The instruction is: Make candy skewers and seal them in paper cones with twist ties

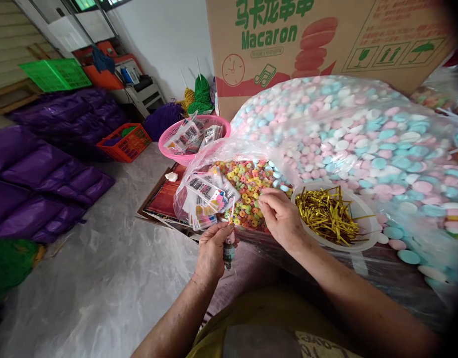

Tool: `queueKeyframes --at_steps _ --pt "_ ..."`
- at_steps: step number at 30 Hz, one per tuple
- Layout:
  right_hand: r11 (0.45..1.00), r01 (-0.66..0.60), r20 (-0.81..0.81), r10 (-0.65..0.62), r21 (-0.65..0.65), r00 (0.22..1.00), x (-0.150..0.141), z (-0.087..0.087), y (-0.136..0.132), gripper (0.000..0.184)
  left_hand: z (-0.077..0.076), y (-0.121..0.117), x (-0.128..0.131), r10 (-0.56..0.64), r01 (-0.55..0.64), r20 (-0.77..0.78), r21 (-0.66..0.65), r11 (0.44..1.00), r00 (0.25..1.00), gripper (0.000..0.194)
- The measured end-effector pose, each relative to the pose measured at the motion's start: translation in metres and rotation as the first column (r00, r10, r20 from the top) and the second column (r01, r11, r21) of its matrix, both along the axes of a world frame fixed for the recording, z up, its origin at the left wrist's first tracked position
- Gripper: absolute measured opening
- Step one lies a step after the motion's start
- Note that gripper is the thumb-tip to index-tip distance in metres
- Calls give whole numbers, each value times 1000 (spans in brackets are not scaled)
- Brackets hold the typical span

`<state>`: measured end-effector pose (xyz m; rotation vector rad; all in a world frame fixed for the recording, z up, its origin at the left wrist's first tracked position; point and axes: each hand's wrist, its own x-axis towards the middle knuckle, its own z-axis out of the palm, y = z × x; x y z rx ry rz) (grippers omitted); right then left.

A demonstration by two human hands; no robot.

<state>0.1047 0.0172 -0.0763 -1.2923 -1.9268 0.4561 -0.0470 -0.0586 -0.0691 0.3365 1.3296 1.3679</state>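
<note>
Held upright in my left hand [217, 248] is a small printed clear bag [229, 251], pinched near its top, with a white stick [233, 208] poking out above. My right hand [279, 218] hovers over the right side of a heap of colourful ring gummies [247, 181]. Its thumb and fingertips are pressed together, and whatever they hold is too small to make out. Flat printed bags [206, 191] lie in a pile beside the gummies. Right of my right hand stands a translucent bowl [374, 238] of gold twist ties [328, 214].
Clear plastic sacks of pastel round candies [363, 134] fill the right side. A large carton [229, 54] stands behind. A pink basket [162, 144] holds more printed bags. On the floor at left are purple bags [35, 184] and an orange crate [130, 146].
</note>
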Motion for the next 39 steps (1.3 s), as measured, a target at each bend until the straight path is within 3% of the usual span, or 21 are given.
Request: queueKeyframes --at_steps 6,8,10,12,17,21,25,27,28,30,32,34,35,36,37,39 --pt "998 -60 122 63 -27 991 -3 19 -2 25 -2 10 10 -28 29 -17 32 999 999 22" --pt "984 -167 62 171 -63 983 -7 22 -10 24 -2 12 12 -44 47 -39 52 998 998 20" --pt "936 -327 -72 320 -129 945 -9 24 -23 26 -1 12 13 -73 79 -72 93 993 995 14" --pt "890 -420 -197 386 -177 901 -10 24 -34 31 0 11 13 -111 126 -116 131 983 987 11" --pt "878 -407 -198 365 -250 910 -5 24 -41 50 -3 0 7 -331 373 -221 189 908 917 16" --pt "933 -322 -132 303 -160 944 -3 18 -44 61 -7 -5 7 -343 420 -291 264 869 893 23" --pt "977 -162 -223 128 -139 966 -2 9 -55 65 -3 -3 9 -274 297 -115 323 899 955 27" --pt "975 -182 -270 143 -127 952 2 12 -59 60 -2 -1 6 -402 361 98 285 888 911 25" --pt "964 -247 -274 211 -102 938 5 15 -60 50 -2 0 3 -500 448 202 255 857 842 24" --pt "886 -459 -268 428 -66 863 13 24 -59 29 -2 -1 -1 -647 618 351 208 758 677 28" --pt "730 -674 -327 613 -112 719 19 32 -54 20 -3 -3 -2 -719 715 409 198 670 561 35" --pt "585 -780 -448 650 -222 614 21 35 -51 18 -1 -4 -1 -725 721 445 220 657 526 38" --pt "578 -770 -485 610 -269 627 19 34 -50 20 1 -5 0 -703 697 464 222 682 539 38" --pt "637 -711 -484 542 -296 687 16 31 -50 24 3 -5 2 -659 654 477 207 727 582 37" --pt "736 -609 -441 460 -296 770 13 28 -51 29 5 -5 4 -592 587 478 181 789 648 36" --pt "924 -342 -279 287 -172 917 4 21 -54 36 11 -4 7 -433 423 432 125 898 791 34"
